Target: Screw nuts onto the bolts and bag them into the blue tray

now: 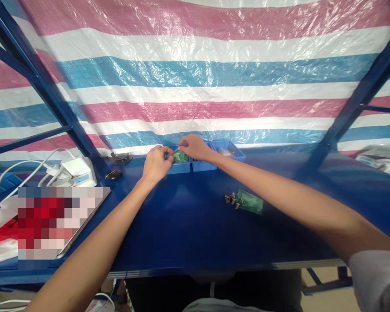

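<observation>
Both hands reach to the back of the blue table, over a row of blue bins. My left hand (158,164) is at the left bin (181,167), thumb and fingers pinched on the edge of a green plastic bag (180,156). From the right, my right hand (195,147) bends down over the same bag, its fingertips closed on it. The bag's lower part rests inside the bin. Nearer me lie another green bag (249,202) and a few small metal parts (232,199), touched by neither hand.
The right bin (238,157) holds a clear bag (225,152). At the left are a black mouse (113,174), a white power strip (79,171) with cables and a blurred flat item (61,223). Blue metal posts flank a striped sheet (208,69).
</observation>
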{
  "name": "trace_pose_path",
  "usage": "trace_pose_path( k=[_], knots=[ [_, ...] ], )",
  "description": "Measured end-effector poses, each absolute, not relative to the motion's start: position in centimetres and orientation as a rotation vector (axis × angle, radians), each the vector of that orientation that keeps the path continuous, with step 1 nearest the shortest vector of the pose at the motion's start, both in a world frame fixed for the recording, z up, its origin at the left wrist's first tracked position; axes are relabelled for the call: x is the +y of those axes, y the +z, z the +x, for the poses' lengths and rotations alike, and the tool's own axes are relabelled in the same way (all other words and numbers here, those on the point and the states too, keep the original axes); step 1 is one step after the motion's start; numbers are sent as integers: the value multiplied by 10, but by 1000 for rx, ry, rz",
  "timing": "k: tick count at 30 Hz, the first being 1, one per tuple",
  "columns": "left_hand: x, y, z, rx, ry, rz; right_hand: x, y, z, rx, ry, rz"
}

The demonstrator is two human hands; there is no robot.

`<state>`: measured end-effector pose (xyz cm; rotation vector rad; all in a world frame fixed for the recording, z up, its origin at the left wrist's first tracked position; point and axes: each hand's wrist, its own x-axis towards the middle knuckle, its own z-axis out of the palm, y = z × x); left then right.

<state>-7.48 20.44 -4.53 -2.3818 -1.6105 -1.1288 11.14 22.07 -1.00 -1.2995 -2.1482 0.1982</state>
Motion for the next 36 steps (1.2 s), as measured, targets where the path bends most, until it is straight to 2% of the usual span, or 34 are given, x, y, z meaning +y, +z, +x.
trace_pose_path(
  k=[4, 9, 17, 26, 36],
  knots=[
    [202, -41, -72, -1434, -1240, -2389, 190, 2, 136, -2121, 118, -1205],
    [182, -34, -57, -1217, -1341, -2437, 136, 16, 190, -2517, 515, -1089],
    [137, -55, -14, -905, -873, -2875, 111, -1, 237, -2708, 1011, -1171],
    [138, -58, -15, -933, -830, -2960, 106, -3, 234, -2690, 1086, -1262],
    [134, -62, -11, -939, -744, -3037, 105, -6, 232, -2717, 984, -1252]
  ],
)
